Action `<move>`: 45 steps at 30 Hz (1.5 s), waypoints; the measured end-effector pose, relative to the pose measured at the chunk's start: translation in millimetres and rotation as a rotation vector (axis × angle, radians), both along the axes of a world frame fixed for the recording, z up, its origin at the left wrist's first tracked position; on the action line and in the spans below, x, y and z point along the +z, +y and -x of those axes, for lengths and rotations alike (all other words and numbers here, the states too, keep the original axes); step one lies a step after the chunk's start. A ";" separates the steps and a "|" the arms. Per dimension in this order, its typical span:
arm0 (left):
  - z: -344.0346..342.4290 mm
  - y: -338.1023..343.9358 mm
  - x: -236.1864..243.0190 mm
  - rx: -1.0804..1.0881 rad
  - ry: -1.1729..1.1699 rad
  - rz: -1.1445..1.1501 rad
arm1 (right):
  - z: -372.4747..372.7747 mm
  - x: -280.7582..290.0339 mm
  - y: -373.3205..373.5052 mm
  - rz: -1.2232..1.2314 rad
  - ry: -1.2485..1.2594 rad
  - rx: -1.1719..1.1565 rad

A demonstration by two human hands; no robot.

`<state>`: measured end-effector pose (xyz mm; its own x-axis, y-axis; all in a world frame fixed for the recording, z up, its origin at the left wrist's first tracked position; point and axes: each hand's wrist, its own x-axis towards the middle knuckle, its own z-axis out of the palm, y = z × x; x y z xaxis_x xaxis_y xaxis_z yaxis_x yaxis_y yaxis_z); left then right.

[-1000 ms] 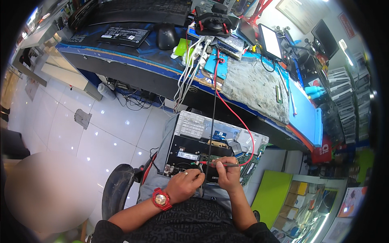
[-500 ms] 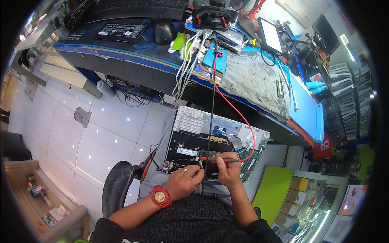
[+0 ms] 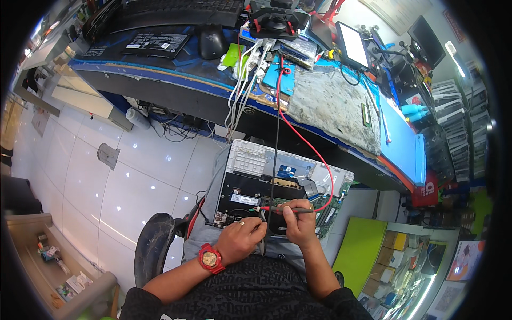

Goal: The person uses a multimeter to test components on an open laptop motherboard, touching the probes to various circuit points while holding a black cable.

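An opened laptop [image 3: 250, 160] lies on my lap over grey cloth, its circuit board [image 3: 328, 205] and dark internal parts exposed. My right hand [image 3: 298, 226] is closed on a red-and-dark test probe [image 3: 301, 210], its red tip over the laptop's middle near a small white connector. My left hand [image 3: 240, 240], with a ring and red watch, is closed at a slim dark probe [image 3: 262, 244] just beside it; the fingertips partly hide it. A red lead [image 3: 320, 160] and a black lead [image 3: 276, 154] run from the bench down to my hands.
The bench [image 3: 160, 80] holds a keyboard [image 3: 160, 13], mouse [image 3: 212, 41], battery [image 3: 154, 45], white cables, grey worn mat [image 3: 330, 106], screens and blue pad [image 3: 402, 154]. A black chair [image 3: 154, 245] is at left, a drawer unit [image 3: 80, 277] lower left, a green-topped display case [image 3: 357, 250] at right.
The whole scene sits slightly higher in the picture than a second ago, as my view has shifted. Both hands keep nearly the same grip and place on the laptop.
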<state>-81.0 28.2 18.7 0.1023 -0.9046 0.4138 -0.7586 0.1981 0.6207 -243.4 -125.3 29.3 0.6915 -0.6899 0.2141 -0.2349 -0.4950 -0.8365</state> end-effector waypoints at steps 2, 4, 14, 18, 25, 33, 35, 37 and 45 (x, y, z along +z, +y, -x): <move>-0.3 0.2 0.6 -0.002 0.005 -0.009 | 0.2 0.0 -0.6 0.005 0.009 0.002; -0.5 0.0 0.0 -0.009 0.017 -0.007 | -0.7 1.8 0.1 -0.012 0.011 -0.001; -1.4 -4.5 3.5 0.012 -0.005 0.044 | -2.9 -0.9 1.3 0.001 -0.040 -0.078; -2.3 -4.4 5.6 0.020 0.005 0.016 | -1.9 -3.4 -0.4 -0.017 -0.024 -0.008; -1.2 -3.3 3.0 0.000 0.020 0.002 | -2.8 1.9 0.5 0.020 -0.016 0.002; -3.2 -5.1 5.0 -0.020 0.020 0.028 | 1.0 -8.7 1.5 -0.051 -0.050 -0.069; -2.4 -5.1 5.7 -0.015 0.054 0.023 | -0.9 -0.5 0.3 -0.024 -0.021 -0.046; -0.9 -3.4 6.6 -0.004 0.047 0.018 | 0.4 0.4 2.9 -0.052 -0.008 -0.034; -1.0 -4.3 8.6 0.008 0.017 0.005 | 2.7 -1.3 0.8 -0.028 0.029 0.001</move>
<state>-80.0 23.9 27.3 0.1167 -0.9017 0.4163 -0.7498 0.1949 0.6323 -246.1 -124.5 28.0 0.6979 -0.6947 0.1743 -0.2587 -0.4714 -0.8431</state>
